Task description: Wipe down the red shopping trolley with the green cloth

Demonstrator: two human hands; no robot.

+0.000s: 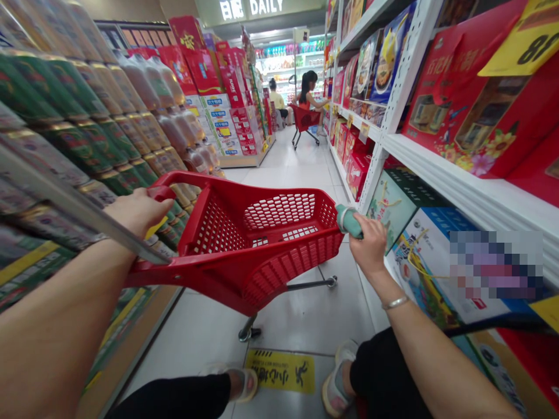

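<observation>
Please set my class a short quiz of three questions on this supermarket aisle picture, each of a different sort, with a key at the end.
1. True or false: the red cart carries groceries in its basket.
2. What does the right hand grip? A: the teal handle end. B: a drink can. C: a gift box from the shelf.
3. Fill the gap: the left hand grips the cart's handle beside shelves stacked with ____.

Key
1. False: the basket is empty.
2. A.
3. bottles.
</observation>
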